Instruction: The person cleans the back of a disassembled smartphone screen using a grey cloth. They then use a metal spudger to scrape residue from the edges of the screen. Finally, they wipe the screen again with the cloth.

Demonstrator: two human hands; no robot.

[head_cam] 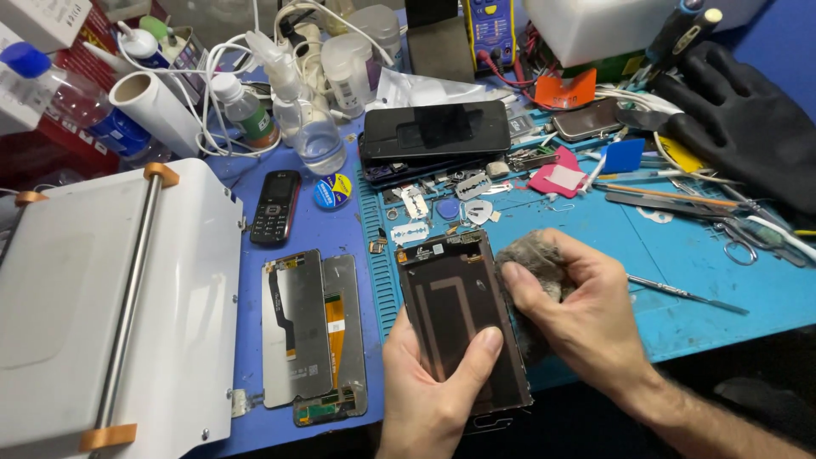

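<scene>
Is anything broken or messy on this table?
Yes. The phone panel in the left hand is bare, its back exposed, while the right hand presses a grey cloth on it. Two loose screens lie beside it, and razor blades sit scattered on the blue mat.

You look down from your head-worn camera, close over the near edge of the desk (697, 297); it faces forward and downward. Only this one view exists; the far clutter sits at the top.
</scene>
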